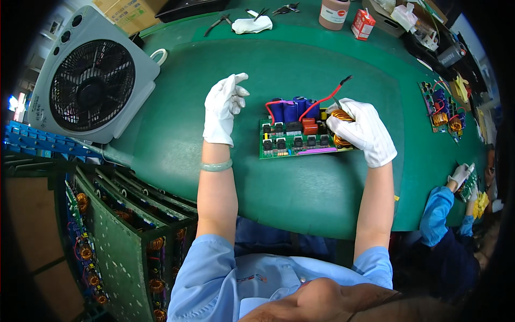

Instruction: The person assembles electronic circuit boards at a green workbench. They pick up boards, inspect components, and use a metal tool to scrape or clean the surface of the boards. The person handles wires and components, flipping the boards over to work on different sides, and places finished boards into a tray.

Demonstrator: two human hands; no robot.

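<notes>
A green circuit board (276,152) lies on the bench in front of me, with blue capacitors (290,111), red blocks and black components on it. Two red wires rise from it; the longer red wire (324,100) ends in a black tip. My right hand (365,131), in a white glove, is closed round the copper-wound coil (341,115) at the board's right end. A thin dark pointed piece shows by its fingertips, too small to name. Left of the board, my left hand (222,107), also gloved, is raised with fingers apart and nothing in it.
A grey box fan (123,102) stands at the left. Below it is a green rack (118,252) holding several boards. Pliers (217,24), a white cloth (252,24), a bottle (332,15) and a red-white carton (363,25) sit at the back. Another board (441,110) and a co-worker's gloved hand (460,174) are at right.
</notes>
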